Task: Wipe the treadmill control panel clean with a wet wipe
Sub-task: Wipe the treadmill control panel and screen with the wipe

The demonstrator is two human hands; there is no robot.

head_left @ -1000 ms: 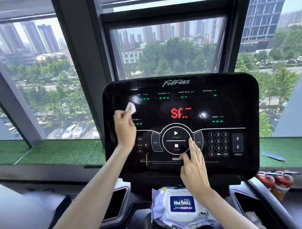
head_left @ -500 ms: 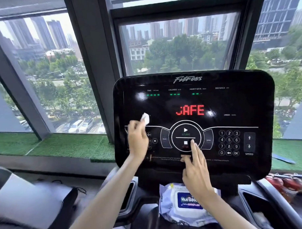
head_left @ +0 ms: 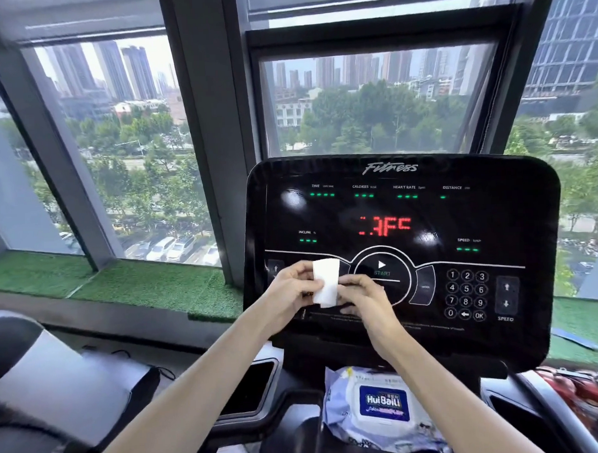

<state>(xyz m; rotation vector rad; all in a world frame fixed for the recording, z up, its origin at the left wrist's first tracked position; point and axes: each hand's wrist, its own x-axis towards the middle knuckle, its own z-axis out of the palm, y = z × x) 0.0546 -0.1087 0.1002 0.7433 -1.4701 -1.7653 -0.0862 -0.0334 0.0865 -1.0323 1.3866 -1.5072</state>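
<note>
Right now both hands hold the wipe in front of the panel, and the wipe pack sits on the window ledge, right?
No. The head view shows the wipe pack on the treadmill below the panel, not the ledge. The left hand and right hand do hold the wipe.

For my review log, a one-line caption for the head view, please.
The left hand and right hand pinch a folded wet wipe before the treadmill control panel, above a wet-wipe pack.
</note>
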